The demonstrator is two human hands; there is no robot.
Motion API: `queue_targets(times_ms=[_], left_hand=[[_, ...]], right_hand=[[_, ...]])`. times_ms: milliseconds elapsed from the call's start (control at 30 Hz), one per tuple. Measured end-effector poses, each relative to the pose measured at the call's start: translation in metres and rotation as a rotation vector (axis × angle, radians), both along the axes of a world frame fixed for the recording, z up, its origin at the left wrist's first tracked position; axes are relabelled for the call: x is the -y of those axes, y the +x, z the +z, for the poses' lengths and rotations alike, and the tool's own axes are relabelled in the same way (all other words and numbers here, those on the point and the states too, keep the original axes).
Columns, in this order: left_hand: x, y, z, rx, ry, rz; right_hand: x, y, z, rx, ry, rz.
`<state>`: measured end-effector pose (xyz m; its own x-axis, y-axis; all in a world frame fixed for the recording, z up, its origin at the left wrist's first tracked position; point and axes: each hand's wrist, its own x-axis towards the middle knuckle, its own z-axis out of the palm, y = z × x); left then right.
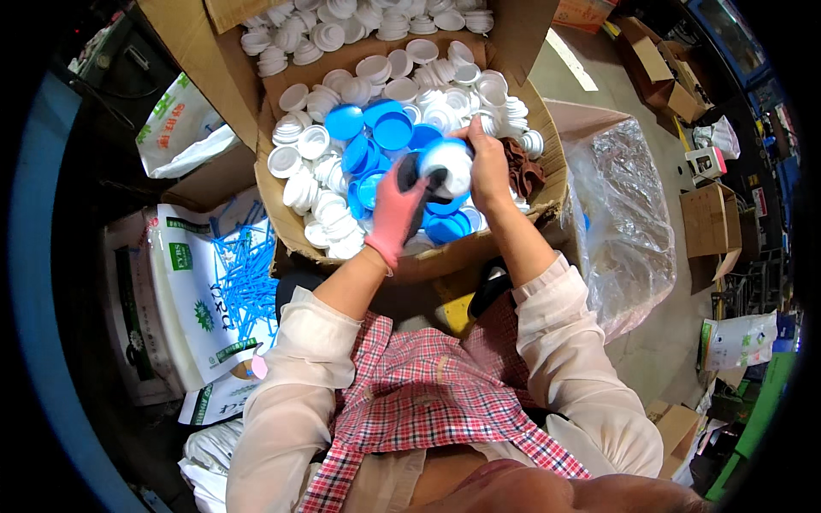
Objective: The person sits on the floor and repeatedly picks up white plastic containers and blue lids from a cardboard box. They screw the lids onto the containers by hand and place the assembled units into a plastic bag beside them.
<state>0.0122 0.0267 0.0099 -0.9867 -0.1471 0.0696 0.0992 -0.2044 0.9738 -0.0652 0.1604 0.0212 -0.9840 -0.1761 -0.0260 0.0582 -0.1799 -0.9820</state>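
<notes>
Between my two hands, over a cardboard box, is a round white plastic cap with some blue at its upper edge, smeared by motion. My left hand wears a pink glove with dark fingers, and those fingers close on the cap's left side. Bare, my right hand grips the cap from the right, its thumb side upward. Beneath them lie several loose blue caps among a heap of white ribbed caps. A crumpled brown cloth lies by my right hand.
More white caps fill the far part of the box. Left of it, thin blue plastic strips lie on a white printed sack. A plastic-lined carton stands to the right. Small cardboard boxes are farther right.
</notes>
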Motion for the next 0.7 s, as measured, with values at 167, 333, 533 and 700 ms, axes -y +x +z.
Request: queue_targets(times_ms=[167, 333, 533, 700], left_hand=[[0.004, -0.014, -0.004, -0.010, 0.506, -0.128], [-0.003, -0.018, -0.062, -0.060, -0.114, -0.051], [-0.045, 0.014, -0.042, 0.092, -0.503, 0.109], [-0.045, 0.001, -0.059, 0.018, -0.426, 0.182]], right_hand=[[-0.011, 0.003, -0.018, -0.069, 0.104, 0.115], [-0.011, 0.003, 0.004, 0.112, -0.212, -0.251], [-0.022, -0.006, -0.002, -0.064, 0.120, -0.257], [-0.035, -0.008, -0.005, -0.244, 0.306, 0.061]])
